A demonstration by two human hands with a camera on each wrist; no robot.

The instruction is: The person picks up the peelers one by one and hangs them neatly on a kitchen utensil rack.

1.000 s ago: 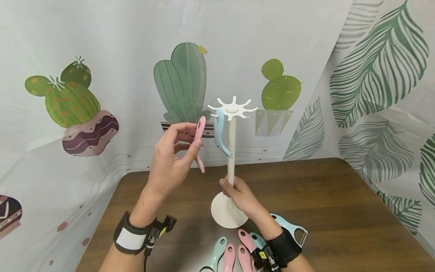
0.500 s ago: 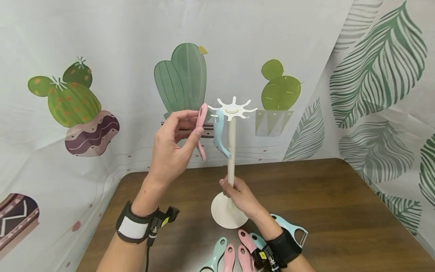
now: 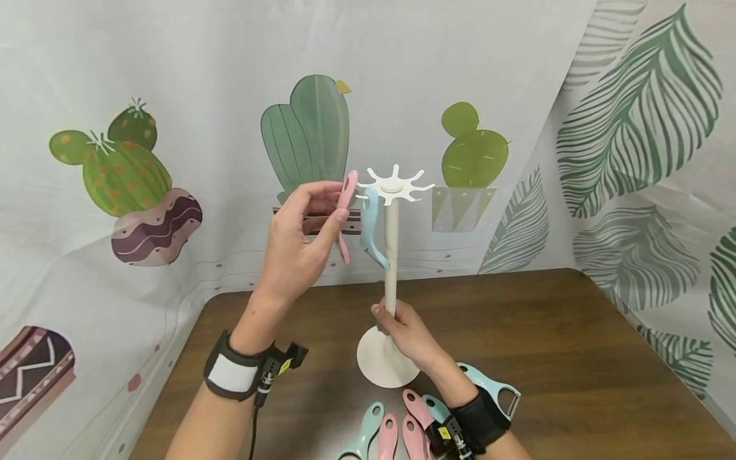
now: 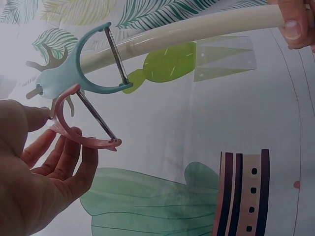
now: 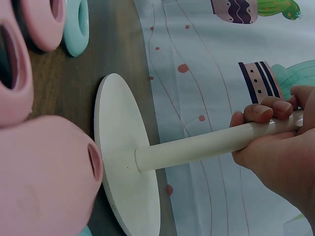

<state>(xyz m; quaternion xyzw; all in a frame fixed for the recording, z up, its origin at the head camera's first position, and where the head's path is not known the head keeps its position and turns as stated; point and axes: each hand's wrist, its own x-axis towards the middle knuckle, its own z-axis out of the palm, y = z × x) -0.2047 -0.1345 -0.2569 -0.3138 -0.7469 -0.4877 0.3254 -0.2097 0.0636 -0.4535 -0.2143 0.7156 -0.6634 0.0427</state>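
Observation:
A white stand [image 3: 391, 246] with a ring of short hooks [image 3: 397, 185] at its top rises from a round base [image 3: 386, 367] on the table. On one left-hand hook hangs a light blue peeler [image 3: 370, 223], whose metal blade shows in the left wrist view. My left hand [image 3: 299, 243] pinches a pink peeler [image 4: 88, 142] between thumb and fingers. The pink handle's holed end is up, close beside the hook tips; whether it touches one I cannot tell. Low on the pole, my right hand [image 3: 405, 329] grips the stand with curled fingers, as the right wrist view [image 5: 275, 132] also shows.
Several more peelers lie at the table's front: a mint one [image 3: 368, 428], pink ones [image 3: 388, 434] and a light blue one [image 3: 491, 386] partly behind my right wrist. The brown table [image 3: 563, 338] ends at a wall cloth printed with cacti and leaves.
My left hand has risen and moved right with the pink peeler, bringing its holed end up to hook height. My right hand and the stand have stayed put.

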